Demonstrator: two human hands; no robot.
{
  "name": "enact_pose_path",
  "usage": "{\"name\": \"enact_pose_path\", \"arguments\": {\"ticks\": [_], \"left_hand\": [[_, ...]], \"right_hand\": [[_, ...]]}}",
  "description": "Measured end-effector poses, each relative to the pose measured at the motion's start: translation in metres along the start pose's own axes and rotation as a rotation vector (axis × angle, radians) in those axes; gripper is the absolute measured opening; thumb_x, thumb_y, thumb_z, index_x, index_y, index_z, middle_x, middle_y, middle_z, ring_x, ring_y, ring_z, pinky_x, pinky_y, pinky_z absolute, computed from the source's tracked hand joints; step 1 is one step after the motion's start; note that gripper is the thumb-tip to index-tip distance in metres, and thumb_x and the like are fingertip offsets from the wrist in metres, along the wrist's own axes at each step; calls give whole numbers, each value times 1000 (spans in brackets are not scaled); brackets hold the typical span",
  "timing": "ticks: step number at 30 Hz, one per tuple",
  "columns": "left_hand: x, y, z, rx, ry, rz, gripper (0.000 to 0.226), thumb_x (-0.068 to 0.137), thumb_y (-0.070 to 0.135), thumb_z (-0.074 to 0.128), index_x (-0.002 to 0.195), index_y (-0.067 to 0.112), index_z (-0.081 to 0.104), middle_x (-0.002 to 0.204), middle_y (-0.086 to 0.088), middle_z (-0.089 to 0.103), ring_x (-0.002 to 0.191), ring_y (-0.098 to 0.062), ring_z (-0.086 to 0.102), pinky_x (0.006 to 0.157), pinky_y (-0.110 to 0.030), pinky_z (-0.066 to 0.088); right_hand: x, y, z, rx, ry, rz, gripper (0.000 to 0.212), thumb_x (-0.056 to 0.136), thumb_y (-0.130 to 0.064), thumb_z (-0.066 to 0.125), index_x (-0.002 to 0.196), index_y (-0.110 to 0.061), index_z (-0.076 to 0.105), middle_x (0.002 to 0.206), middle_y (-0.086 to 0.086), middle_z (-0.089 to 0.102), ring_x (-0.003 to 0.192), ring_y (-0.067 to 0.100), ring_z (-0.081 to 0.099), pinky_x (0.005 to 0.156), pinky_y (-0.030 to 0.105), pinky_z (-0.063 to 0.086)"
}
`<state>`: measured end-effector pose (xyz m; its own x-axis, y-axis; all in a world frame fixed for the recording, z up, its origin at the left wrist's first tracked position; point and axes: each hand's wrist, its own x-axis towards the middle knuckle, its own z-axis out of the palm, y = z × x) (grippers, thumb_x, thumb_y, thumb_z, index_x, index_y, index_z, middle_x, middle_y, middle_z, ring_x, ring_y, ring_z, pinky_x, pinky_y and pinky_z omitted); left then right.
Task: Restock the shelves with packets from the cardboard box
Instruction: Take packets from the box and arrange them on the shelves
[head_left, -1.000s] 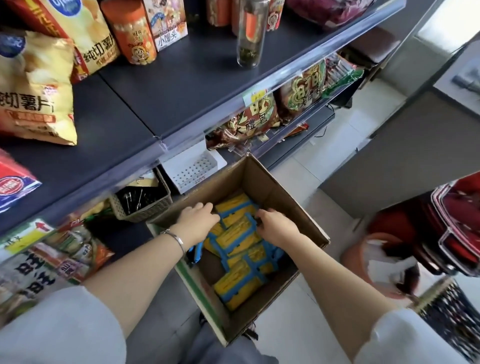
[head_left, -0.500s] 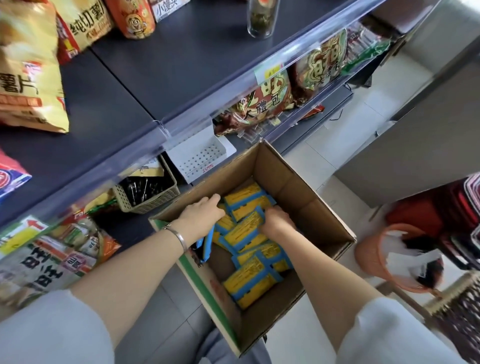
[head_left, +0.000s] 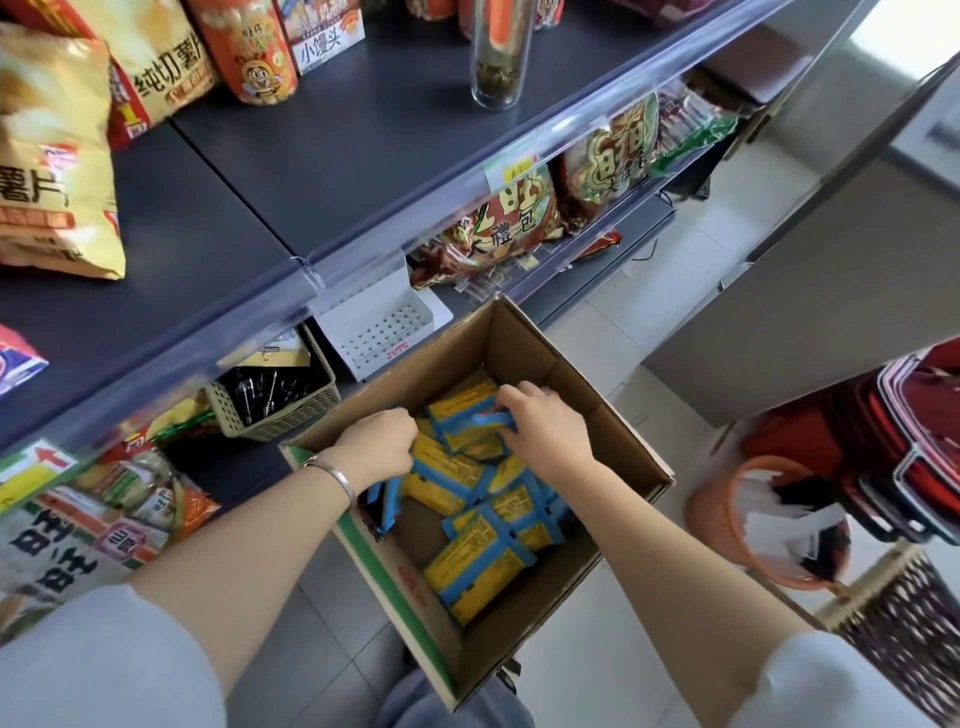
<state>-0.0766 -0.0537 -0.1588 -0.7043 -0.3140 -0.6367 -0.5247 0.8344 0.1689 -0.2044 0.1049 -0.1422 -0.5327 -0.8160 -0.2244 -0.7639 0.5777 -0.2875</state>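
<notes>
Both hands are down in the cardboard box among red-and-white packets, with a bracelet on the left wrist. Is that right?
Not quite: the head view shows the packets are yellow and blue. The left hand and right hand are in the cardboard box, bracelet on the left wrist.

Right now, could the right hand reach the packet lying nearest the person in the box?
Probably yes: the cardboard box is open and that packet lies uncovered, though the right hand is pinching another packet.

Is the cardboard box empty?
No: yellow-and-blue packets lie across the floor of the cardboard box, with the left hand and right hand among them.
</notes>
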Motion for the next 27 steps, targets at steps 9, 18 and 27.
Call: {"name": "enact_pose_path", "arguments": {"ticks": [9, 18, 27], "left_hand": [[2, 6, 16, -12, 111, -43, 14, 86, 0, 50, 92, 12, 45, 108, -6, 32, 89, -27, 46, 66, -36, 41], [-1, 14, 17, -4, 159, -138, 38, 86, 0, 50, 117, 15, 36, 110, -11, 32, 68, -26, 43, 58, -34, 37], [0, 13, 19, 18, 63, -167, 53, 86, 31, 64, 127, 17, 33, 116, -14, 42, 95, -33, 58, 64, -37, 43]], "right_hand": [[-20, 16, 52, -146, -661, -32, 56, 86, -14, 64, 135, -17, 37, 150, 6, 19, 137, 36, 21, 102, 50, 40], [2, 23, 41, 169, -400, 388, 40, 92, -19, 57, 129, -11, 46, 128, 14, 48, 115, 32, 52, 90, 35, 49], [-2, 16, 49, 118, -453, 485, 69, 83, -17, 69, 138, -19, 27, 130, 11, 47, 117, 33, 51, 88, 47, 51]]}}
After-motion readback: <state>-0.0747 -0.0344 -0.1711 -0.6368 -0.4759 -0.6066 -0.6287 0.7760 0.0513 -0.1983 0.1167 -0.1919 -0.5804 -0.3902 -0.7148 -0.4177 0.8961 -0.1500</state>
